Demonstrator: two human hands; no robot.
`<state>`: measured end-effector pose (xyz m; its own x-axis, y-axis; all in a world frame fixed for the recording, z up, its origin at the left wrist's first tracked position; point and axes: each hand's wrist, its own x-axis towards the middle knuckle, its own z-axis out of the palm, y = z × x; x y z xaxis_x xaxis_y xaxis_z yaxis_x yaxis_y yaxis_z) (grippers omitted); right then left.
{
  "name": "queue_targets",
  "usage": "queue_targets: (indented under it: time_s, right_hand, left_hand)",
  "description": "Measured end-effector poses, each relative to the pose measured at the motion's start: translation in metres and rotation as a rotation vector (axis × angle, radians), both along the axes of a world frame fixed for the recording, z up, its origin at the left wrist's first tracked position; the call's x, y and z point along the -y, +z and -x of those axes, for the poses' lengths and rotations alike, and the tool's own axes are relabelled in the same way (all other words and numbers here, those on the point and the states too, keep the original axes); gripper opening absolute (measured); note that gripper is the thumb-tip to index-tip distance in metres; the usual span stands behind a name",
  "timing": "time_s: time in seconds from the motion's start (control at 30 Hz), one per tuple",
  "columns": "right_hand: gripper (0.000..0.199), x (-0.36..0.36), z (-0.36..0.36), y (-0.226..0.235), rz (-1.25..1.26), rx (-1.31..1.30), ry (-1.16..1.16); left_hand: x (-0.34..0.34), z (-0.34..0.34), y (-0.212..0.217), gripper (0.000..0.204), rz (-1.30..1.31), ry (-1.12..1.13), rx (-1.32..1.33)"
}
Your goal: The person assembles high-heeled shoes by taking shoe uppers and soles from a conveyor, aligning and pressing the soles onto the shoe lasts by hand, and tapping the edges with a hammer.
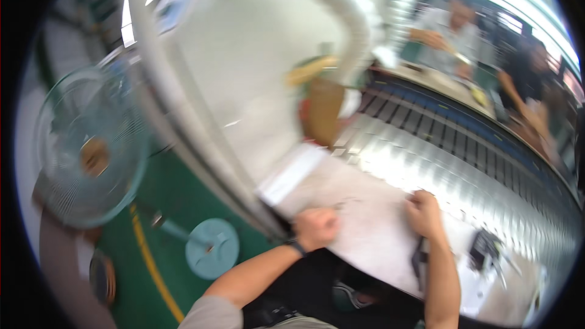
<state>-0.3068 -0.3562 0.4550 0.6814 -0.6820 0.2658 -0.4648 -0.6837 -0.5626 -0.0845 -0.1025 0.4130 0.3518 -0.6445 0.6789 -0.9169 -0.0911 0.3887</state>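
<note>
My left hand (315,229), with a dark band at its wrist, is curled into a loose fist at the near edge of a pale work board (372,231). Nothing shows in it. Farther right, my right hand (425,213) is closed over the board's far side, beside a shiny slatted metal bed (420,161). Motion blur and its curled fingers hide whatever it may hold. Under my right forearm lies a dark, narrow object (418,263). To the right of that arm is a cluster of dark and metal tools (487,251).
At the left a fan (94,155) and a round light-blue base (212,248) stand on the green floor. A brown bottle-like object (325,109) is beyond the board, near a thick white hose (353,21). Two people (451,39) work across the machine.
</note>
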Motion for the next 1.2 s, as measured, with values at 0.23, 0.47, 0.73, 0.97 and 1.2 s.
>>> queue_targets:
  time_s: [0.23, 0.47, 0.73, 0.97, 1.2]
  right_hand:
    - [0.035, -0.001, 0.026, 0.004, -0.351, 0.291, -0.091]
    - [0.041, -0.007, 0.029, 0.011, -0.364, 0.252, -0.092]
    - [0.042, -0.009, 0.023, 0.006, -0.344, 0.273, -0.078]
    - [0.040, -0.005, 0.022, -0.003, -0.102, 0.175, -0.151]
    - [0.044, -0.005, 0.021, -0.004, -0.075, 0.009, -0.136]
  left_hand:
    - [0.007, 0.004, 0.006, 0.028, -0.059, -0.107, 0.003]
    - [0.005, 0.003, 0.006, 0.026, -0.091, -0.123, -0.074]
    - [0.001, 0.001, 0.009, 0.028, -0.062, -0.116, -0.032]
    - [0.001, 0.000, 0.007, 0.026, -0.097, -0.098, -0.049]
    - [0.001, -0.003, 0.007, 0.027, -0.089, -0.105, -0.051]
